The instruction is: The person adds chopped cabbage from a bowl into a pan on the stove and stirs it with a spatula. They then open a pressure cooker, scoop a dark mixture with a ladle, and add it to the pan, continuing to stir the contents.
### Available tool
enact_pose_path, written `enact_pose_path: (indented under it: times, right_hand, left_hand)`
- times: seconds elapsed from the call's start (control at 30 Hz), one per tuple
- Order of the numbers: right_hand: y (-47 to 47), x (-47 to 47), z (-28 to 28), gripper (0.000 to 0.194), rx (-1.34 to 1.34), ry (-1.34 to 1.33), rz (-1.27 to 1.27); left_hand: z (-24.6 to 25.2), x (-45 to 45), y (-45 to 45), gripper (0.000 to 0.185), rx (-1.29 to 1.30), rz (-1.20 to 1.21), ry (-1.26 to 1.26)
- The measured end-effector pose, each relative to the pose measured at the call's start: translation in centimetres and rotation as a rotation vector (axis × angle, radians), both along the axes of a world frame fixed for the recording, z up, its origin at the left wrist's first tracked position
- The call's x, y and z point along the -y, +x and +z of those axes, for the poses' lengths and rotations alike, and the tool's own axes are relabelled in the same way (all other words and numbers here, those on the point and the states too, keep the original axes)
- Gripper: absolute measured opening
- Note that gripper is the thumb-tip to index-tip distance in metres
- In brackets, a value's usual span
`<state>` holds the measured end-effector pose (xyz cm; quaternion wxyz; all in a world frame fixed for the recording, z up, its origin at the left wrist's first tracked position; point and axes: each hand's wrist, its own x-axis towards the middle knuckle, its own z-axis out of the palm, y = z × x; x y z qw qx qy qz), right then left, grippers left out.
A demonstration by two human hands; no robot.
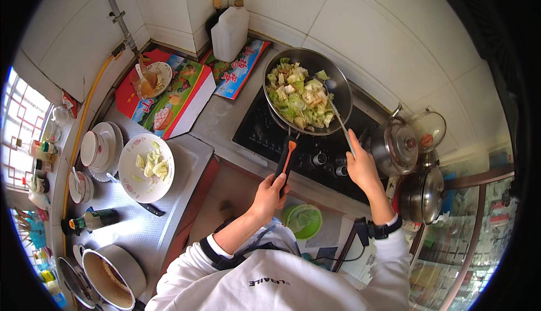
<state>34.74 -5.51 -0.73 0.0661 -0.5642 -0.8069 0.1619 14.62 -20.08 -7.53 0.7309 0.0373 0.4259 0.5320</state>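
My left hand [269, 196] is wrapped around the black and orange handle [287, 159] of a frying pan [343, 83] set over the black cooktop [262, 121]. Chopped cabbage [298, 93] with small pale brown pieces fills much of the pan. In my right hand [361, 163] is the thin metal handle of a cooking spatula [341, 123]. Its head rests in the pan at the right of the cabbage, partly covered by leaves. Both wrists wear black straps.
Lidded metal pots [395, 146] stand just right of the cooktop. Leftwards on the counter are a floral bowl [127, 171] with cabbage scraps, a knife [151, 209], a bottle [99, 219] and a deep pot [135, 264]. A white jug [228, 34] stands by the wall; a green bin [312, 222] sits below.
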Motion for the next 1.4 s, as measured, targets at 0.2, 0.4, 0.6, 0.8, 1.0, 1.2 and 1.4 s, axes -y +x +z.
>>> enact_pose_path:
  times: [0.2,0.4,0.6,0.8,1.0,1.2,1.4]
  right_hand:
    - [2.4,-4.9,1.3,0.063,0.134,0.037,-0.196]
    - [-2.2,-10.0,-2.7,0.06,-0.165,-0.266,-0.224]
    - [-1.1,-7.2,0.3,0.064,0.216,0.086,0.204]
    - [2.6,-2.4,4.0,0.062,0.498,0.293,0.21]
    - [4.0,3.6,10.2,0.063,0.276,0.361,0.188]
    - [3.6,6.0,7.6,0.06,0.476,0.198,0.18]
    - [1.2,1.8,1.2,0.063,0.566,0.284,0.09]
  left_hand:
    - [0.0,0.1,0.1,0.022,-0.007,-0.004,-0.004]
    - [-0.2,0.1,0.0,0.021,-0.007,-0.017,-0.008]
    - [-0.1,0.1,0.0,0.021,-0.004,-0.02,-0.01]
    - [-0.1,0.0,0.0,0.022,0.0,-0.016,-0.005]
    - [-0.1,0.0,0.0,0.025,0.013,0.006,-0.014]
    - [0.0,-0.1,0.0,0.02,0.018,-0.034,-0.019]
    - [-0.3,0.1,0.5,0.021,-0.043,0.03,-0.014]
